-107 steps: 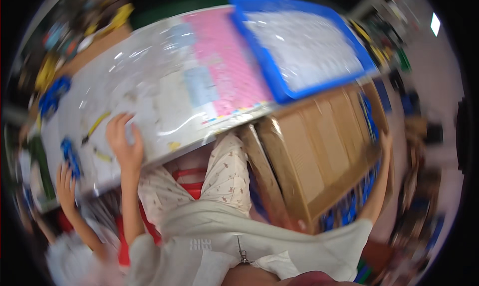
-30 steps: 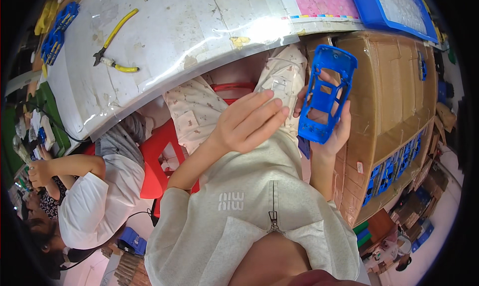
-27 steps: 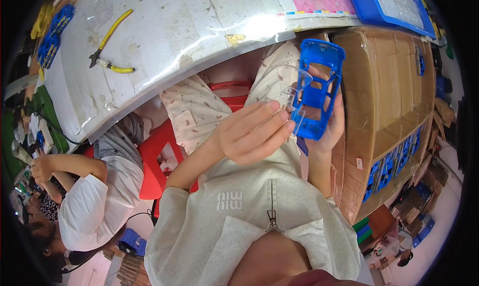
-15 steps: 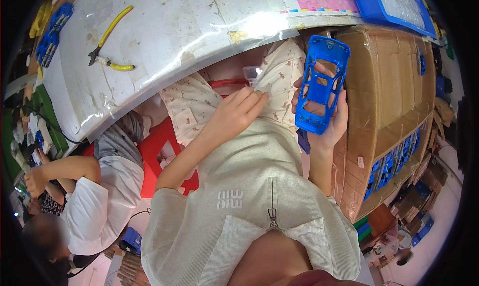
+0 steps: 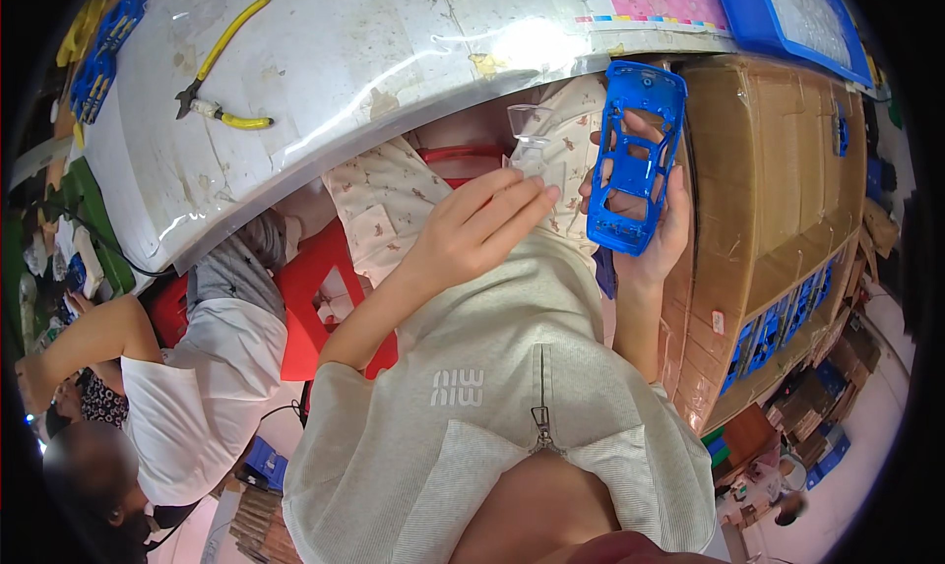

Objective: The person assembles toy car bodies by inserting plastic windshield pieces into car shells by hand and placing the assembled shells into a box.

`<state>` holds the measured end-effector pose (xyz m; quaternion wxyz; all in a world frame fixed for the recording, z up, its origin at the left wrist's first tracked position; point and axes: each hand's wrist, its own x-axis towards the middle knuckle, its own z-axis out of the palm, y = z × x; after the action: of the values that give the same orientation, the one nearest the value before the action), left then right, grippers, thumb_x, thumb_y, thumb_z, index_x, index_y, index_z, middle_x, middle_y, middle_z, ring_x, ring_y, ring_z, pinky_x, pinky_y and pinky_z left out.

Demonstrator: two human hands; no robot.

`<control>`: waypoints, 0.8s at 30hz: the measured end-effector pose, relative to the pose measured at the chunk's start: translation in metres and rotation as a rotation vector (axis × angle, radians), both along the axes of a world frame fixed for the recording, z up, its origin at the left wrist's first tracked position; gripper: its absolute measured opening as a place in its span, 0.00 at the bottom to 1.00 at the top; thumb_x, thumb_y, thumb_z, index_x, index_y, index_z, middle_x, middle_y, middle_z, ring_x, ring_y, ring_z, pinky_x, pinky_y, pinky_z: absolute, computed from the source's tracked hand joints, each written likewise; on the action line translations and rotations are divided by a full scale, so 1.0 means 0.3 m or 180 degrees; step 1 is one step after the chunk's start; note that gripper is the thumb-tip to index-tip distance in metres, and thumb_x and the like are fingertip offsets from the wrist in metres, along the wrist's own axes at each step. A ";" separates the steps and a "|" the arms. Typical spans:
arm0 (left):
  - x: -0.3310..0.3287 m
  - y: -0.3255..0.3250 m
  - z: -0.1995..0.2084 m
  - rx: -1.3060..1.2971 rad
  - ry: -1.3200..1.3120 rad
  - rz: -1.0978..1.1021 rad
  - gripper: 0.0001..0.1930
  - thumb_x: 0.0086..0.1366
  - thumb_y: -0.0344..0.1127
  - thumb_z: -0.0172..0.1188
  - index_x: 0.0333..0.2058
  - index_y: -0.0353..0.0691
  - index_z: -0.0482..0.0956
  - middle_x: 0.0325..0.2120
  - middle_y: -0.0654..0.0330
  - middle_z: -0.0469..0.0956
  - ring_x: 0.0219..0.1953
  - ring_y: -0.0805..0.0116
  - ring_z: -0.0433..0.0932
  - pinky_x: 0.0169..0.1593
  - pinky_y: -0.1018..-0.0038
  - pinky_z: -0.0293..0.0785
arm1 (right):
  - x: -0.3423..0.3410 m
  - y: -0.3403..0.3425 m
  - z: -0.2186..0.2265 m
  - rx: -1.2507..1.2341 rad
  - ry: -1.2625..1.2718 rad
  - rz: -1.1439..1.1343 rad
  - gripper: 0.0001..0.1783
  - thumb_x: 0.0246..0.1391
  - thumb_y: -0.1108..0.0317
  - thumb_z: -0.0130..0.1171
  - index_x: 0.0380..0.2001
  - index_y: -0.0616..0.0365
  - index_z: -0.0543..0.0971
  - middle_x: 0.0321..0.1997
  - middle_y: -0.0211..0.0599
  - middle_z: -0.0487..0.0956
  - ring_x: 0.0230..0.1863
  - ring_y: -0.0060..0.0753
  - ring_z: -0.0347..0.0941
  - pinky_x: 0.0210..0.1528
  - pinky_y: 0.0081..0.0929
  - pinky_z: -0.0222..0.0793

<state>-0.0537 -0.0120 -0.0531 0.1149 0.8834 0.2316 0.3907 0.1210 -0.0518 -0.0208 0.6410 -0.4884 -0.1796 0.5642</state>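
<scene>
In my right hand (image 5: 671, 221) is a blue toy car body (image 5: 630, 175), a hollow shell with window openings. It stands lengthwise, my fingers behind it and the thumb along its right edge; fingers show through the openings. Just left of it, above my lap, my left hand (image 5: 487, 224) pinches a clear plastic piece (image 5: 529, 153) between its fingertips. The clear piece looks like a moulded window insert, though its outline is faint. The two parts are apart.
Yellow-handled pliers (image 5: 212, 96) lie on the white worktable (image 5: 325, 62), with blue car bodies (image 5: 103, 57) at its far left. A blue tray (image 5: 778, 18) sits at the far right. Beside my right arm stands a cardboard box (image 5: 758, 170) holding blue bodies. Another person (image 5: 197, 397) sits left.
My left hand has shifted slightly right and its fingers have straightened somewhat. More of the clear piece now shows above it. The blue car body stays in my right hand, a little higher.
</scene>
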 end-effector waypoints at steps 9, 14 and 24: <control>0.033 -0.008 0.067 0.0024 -0.0742 -0.0668 0.14 0.40 0.24 0.62 0.31 0.36 0.79 0.31 0.58 0.77 0.36 0.62 0.75 0.36 0.75 0.76 | -0.016 -0.011 -0.032 0.0087 -0.0063 0.0385 0.32 0.58 0.47 0.32 0.55 0.63 0.58 0.50 0.53 0.68 0.45 0.34 0.70 0.41 0.28 0.70; 0.061 -0.003 0.061 -0.0211 -0.0814 -0.0646 0.14 0.39 0.24 0.61 0.30 0.34 0.79 0.31 0.57 0.77 0.35 0.62 0.76 0.36 0.75 0.76 | -0.022 -0.016 -0.031 0.0231 -0.0364 0.0438 0.32 0.58 0.48 0.31 0.56 0.63 0.57 0.51 0.53 0.68 0.50 0.37 0.67 0.51 0.32 0.64; 0.105 -0.019 0.059 0.0272 -0.0599 -0.0082 0.16 0.43 0.29 0.61 0.36 0.39 0.79 0.34 0.61 0.76 0.38 0.63 0.74 0.40 0.72 0.71 | -0.040 -0.023 -0.031 0.0468 -0.0379 0.0480 0.30 0.59 0.51 0.31 0.57 0.61 0.55 0.55 0.47 0.63 0.52 0.43 0.65 0.54 0.36 0.60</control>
<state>-0.0220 -0.0176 -0.0354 0.1033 0.8498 0.1916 0.4800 0.1089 -0.0588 -0.0300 0.6191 -0.4577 -0.2945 0.5661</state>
